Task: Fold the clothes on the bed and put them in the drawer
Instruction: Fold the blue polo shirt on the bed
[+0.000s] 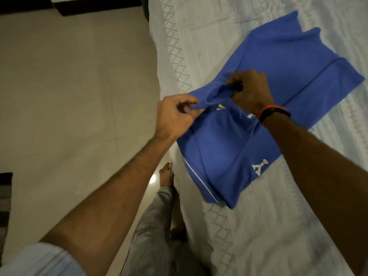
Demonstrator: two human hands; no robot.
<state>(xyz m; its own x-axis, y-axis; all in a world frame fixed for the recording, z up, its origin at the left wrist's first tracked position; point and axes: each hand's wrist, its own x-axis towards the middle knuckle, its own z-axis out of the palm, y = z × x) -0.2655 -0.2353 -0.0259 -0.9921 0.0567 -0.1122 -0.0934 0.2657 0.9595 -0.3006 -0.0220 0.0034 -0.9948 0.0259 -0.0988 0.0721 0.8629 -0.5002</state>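
Head view: both hands, left hand [175, 114] and right hand [251, 90], pinching blue shirt [268, 62] on bed [199, 36]. Best kept taut, edges aligned, laid flat.

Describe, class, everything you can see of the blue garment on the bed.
The blue garment looks like soft knit cloth with white lettering and a thin white stripe along one edge. It lies partly folded on the white bedspread, near the bed's edge. The left hand and right hand each pinch a raised fold of it.
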